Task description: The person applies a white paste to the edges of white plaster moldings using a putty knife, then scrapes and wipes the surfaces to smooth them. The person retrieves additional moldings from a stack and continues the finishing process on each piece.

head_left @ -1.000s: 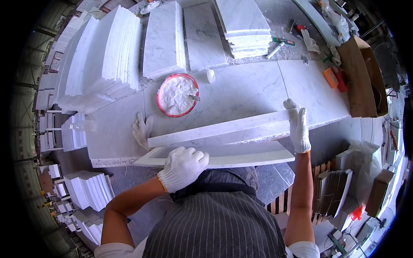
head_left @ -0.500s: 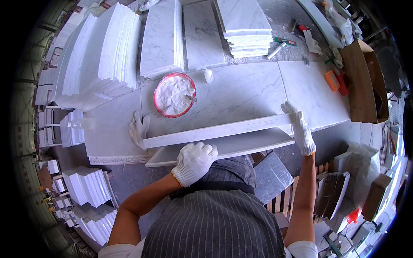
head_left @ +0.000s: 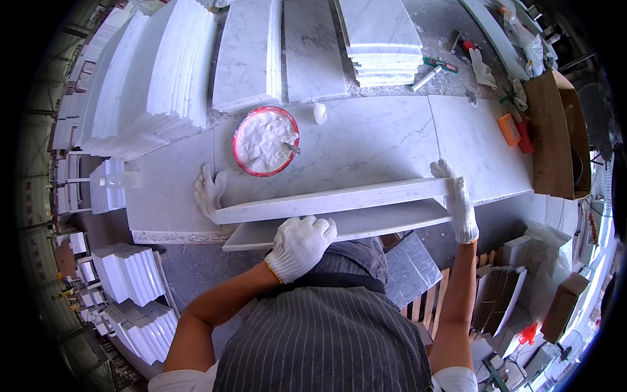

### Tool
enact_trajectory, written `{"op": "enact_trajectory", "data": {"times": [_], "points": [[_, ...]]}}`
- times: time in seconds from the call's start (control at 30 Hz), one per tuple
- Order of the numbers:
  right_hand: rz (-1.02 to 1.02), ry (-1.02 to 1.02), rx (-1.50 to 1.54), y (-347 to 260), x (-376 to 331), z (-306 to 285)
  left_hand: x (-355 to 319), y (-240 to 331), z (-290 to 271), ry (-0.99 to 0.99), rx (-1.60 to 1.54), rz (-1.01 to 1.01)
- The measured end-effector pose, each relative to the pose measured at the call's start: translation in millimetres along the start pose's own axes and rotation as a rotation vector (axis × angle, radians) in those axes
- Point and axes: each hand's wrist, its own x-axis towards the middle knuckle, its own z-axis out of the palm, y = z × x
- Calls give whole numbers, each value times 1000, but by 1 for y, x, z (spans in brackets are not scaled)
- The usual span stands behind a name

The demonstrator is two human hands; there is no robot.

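My left hand (head_left: 302,248), in a white knit glove, curls closed over the near edge of a thin marble slab (head_left: 372,221). The slab lies tilted at the front of the bench, its grey face partly in shadow. Beyond it a long, narrow white marble strip (head_left: 333,198) runs left to right. At the strip's right end my gloved right hand (head_left: 459,199) is closed around it, fingertips on the far side. Close to the strip's left end is a white glove (head_left: 209,194) with no arm showing. A red-rimmed bowl (head_left: 298,127) of white paste holds a scraper-like metal tool (head_left: 292,149).
A small white bottle (head_left: 320,114) stands right of the bowl. Marble stacks (head_left: 173,72) line the back left, another stack (head_left: 385,55) the back middle. An orange block (head_left: 509,130) and a cardboard box (head_left: 547,134) sit at right. A grey slab (head_left: 411,268) lies below the bench.
The view has turned slightly, shifting the right side downward in the picture. Both hands keep their places on the slab and the strip; nothing is visibly let go.
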Motion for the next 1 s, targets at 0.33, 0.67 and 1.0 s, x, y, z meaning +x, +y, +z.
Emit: {"op": "enact_trajectory", "data": {"times": [0.33, 0.67, 1.0], "points": [[-33, 141, 220, 20, -5, 9, 9, -12, -8, 512, 191, -57], [-231, 527, 309, 41, 13, 39, -8, -25, -14, 213, -8, -253], [-241, 555, 401, 34, 15, 48, -144, -84, 24, 627, -720, -945]]}}
